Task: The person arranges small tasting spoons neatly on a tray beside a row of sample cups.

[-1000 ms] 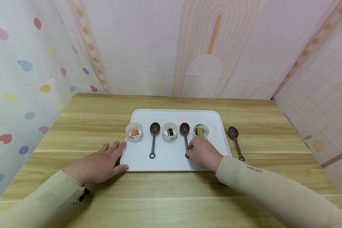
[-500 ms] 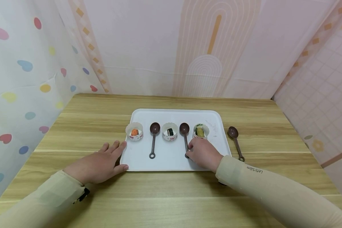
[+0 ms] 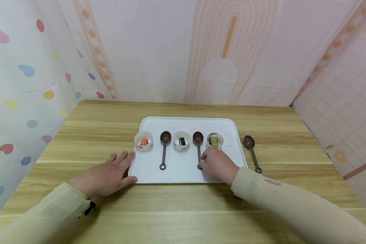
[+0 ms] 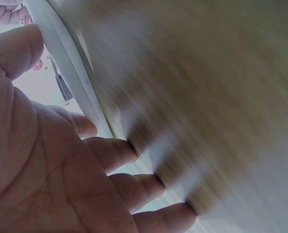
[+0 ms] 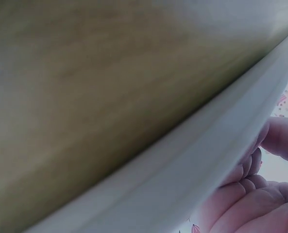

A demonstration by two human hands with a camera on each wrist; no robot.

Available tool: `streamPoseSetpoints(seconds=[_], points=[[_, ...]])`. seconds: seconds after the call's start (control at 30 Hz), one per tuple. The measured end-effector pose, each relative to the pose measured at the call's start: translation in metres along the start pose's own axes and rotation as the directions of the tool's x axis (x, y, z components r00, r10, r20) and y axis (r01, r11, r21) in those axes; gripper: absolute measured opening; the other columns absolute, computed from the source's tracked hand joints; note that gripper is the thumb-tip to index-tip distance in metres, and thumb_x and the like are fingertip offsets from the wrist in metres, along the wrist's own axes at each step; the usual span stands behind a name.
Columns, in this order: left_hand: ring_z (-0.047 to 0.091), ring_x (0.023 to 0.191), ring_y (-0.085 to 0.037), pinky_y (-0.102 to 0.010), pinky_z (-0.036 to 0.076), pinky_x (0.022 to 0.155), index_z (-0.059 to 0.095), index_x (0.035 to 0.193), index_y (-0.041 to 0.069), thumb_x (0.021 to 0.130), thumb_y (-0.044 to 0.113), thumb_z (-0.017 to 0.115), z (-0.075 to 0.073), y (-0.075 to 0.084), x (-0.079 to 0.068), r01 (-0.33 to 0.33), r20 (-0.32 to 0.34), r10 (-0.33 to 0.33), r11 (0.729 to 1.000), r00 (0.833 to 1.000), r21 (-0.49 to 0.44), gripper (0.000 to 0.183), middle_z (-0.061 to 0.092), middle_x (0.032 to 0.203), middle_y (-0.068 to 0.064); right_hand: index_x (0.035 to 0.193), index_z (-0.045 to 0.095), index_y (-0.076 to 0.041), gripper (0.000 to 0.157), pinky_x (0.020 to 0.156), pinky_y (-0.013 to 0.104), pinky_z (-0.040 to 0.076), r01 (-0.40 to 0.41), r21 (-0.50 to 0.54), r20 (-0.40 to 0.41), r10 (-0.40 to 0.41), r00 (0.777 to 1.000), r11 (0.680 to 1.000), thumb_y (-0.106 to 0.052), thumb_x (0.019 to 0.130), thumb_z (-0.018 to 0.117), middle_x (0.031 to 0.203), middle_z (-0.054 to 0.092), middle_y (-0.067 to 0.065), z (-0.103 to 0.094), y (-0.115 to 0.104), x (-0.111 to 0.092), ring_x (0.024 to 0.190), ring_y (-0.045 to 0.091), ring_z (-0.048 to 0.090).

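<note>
In the head view, my right hand [image 3: 218,164] pinches the handle end of a brown measuring spoon [image 3: 198,137], which lies on a white tray [image 3: 183,174]. My left hand [image 3: 102,178] rests with spread fingers beside the tray, its thumb and a fingertip touching the tray's left edge. Another brown spoon [image 3: 165,137] lies parallel further left. Three paper cups alternate with the spoons: the left cup [image 3: 144,148] has an orange-topped sushi piece, the middle cup [image 3: 182,148] a dark-wrapped roll, and the right cup [image 3: 221,139] a yellow-topped piece. Fingers partly hide the gripped handle.
A third brown spoon [image 3: 249,141] lies slanted on the wooden table [image 3: 158,213], right of the tray. Patterned curtains [image 3: 146,61] close off the back and both sides.
The bowl of the pinched spoon has shifted very slightly to the right. Both hands stay where they were.
</note>
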State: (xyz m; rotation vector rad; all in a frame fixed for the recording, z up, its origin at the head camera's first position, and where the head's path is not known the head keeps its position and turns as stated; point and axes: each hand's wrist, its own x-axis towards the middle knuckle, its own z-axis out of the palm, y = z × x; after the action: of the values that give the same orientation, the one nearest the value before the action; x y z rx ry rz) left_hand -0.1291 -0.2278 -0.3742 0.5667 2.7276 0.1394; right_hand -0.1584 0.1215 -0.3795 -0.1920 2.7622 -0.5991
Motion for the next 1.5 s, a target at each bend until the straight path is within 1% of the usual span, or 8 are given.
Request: streamPoseSetpoints(seconds=[0.27, 0.4, 0.5, 0.77, 0.9, 1.07, 1.3, 1.5], points=[[0.027, 0.145, -0.07, -0.073, 0.039, 0.113, 0.024, 0.165, -0.003, 0.104, 0.061, 0.054, 0.0, 0.0, 0.0, -0.001, 0.005, 0.001, 1.0, 1.0, -0.001, 0.093, 0.027, 0.166, -0.038, 0.111, 0.076, -0.006, 0.021, 0.07, 0.029, 0.051, 0.012, 0.019, -0.032, -0.011, 0.999, 1.0, -0.023, 0.1, 0.073, 0.124, 0.073, 0.011, -0.002, 0.0, -0.006, 0.085, 0.017, 0.062], [0.028, 0.145, -0.071, -0.073, 0.038, 0.113, 0.024, 0.165, -0.003, 0.104, 0.061, 0.054, 0.0, 0.0, 0.0, -0.004, 0.0, 0.004, 1.0, 1.0, -0.001, 0.093, 0.027, 0.166, -0.038, 0.109, 0.074, -0.008, 0.018, 0.068, 0.03, 0.051, 0.034, 0.037, -0.078, -0.031, 0.996, 0.999, -0.024, 0.102, 0.07, 0.104, 0.076, 0.006, -0.005, 0.002, -0.01, 0.077, 0.015, 0.062], [0.028, 0.145, -0.071, -0.073, 0.038, 0.113, 0.024, 0.165, -0.003, 0.104, 0.061, 0.054, 0.001, -0.001, 0.0, -0.005, -0.001, 0.005, 1.0, 1.0, 0.0, 0.093, 0.027, 0.166, -0.038, 0.113, 0.073, -0.009, 0.019, 0.068, 0.03, 0.051, 0.048, 0.043, -0.105, -0.044, 0.993, 0.998, -0.025, 0.103, 0.067, 0.084, 0.072, -0.001, -0.009, 0.004, -0.012, 0.071, 0.013, 0.062], [0.027, 0.145, -0.071, -0.073, 0.037, 0.114, 0.024, 0.165, -0.003, 0.104, 0.061, 0.054, 0.001, -0.001, 0.0, -0.005, -0.001, 0.005, 1.0, 1.0, -0.003, 0.093, 0.026, 0.166, -0.038, 0.117, 0.072, -0.01, 0.022, 0.071, 0.031, 0.051, 0.122, 0.049, -0.197, -0.11, 0.974, 0.991, -0.026, 0.105, 0.061, 0.08, 0.069, -0.003, -0.019, 0.009, -0.016, 0.069, 0.013, 0.059], [0.027, 0.145, -0.071, -0.073, 0.038, 0.113, 0.024, 0.165, -0.002, 0.104, 0.061, 0.054, 0.001, -0.001, 0.0, 0.0, 0.004, 0.0, 1.0, 1.0, -0.006, 0.093, 0.026, 0.166, -0.038, 0.111, 0.073, -0.011, 0.02, 0.071, 0.032, 0.052, 0.188, 0.045, -0.282, -0.168, 0.945, 0.981, -0.023, 0.106, 0.059, 0.082, 0.071, -0.003, -0.023, 0.014, -0.017, 0.071, 0.013, 0.06], [0.026, 0.146, -0.07, -0.073, 0.039, 0.112, 0.024, 0.165, -0.002, 0.104, 0.062, 0.054, 0.0, 0.0, 0.0, 0.005, 0.008, -0.005, 1.0, 1.0, -0.007, 0.094, 0.027, 0.166, -0.037, 0.108, 0.075, -0.009, 0.02, 0.079, 0.036, 0.055, 0.247, 0.009, -0.365, -0.227, 0.903, 0.969, -0.021, 0.105, 0.059, 0.096, 0.072, 0.002, -0.027, 0.019, -0.016, 0.083, 0.017, 0.063], [0.026, 0.146, -0.07, -0.073, 0.038, 0.113, 0.024, 0.165, -0.002, 0.104, 0.061, 0.054, -0.001, 0.0, 0.001, 0.003, 0.012, -0.003, 1.0, 1.0, -0.007, 0.093, 0.026, 0.166, -0.038, 0.113, 0.074, -0.006, 0.023, 0.092, 0.043, 0.056, 0.26, -0.045, -0.395, -0.256, 0.882, 0.965, -0.024, 0.106, 0.061, 0.113, 0.072, 0.011, -0.031, 0.024, -0.016, 0.104, 0.026, 0.065], [0.026, 0.145, -0.071, -0.074, 0.038, 0.113, 0.024, 0.165, -0.003, 0.104, 0.06, 0.054, 0.0, 0.0, 0.0, 0.003, 0.007, -0.003, 1.0, 1.0, -0.011, 0.093, 0.026, 0.166, -0.038, 0.117, 0.073, -0.003, 0.025, 0.107, 0.051, 0.051, 0.279, -0.056, -0.409, -0.277, 0.87, 0.959, -0.024, 0.105, 0.064, 0.124, 0.071, 0.016, -0.031, 0.03, -0.014, 0.123, 0.037, 0.063]])
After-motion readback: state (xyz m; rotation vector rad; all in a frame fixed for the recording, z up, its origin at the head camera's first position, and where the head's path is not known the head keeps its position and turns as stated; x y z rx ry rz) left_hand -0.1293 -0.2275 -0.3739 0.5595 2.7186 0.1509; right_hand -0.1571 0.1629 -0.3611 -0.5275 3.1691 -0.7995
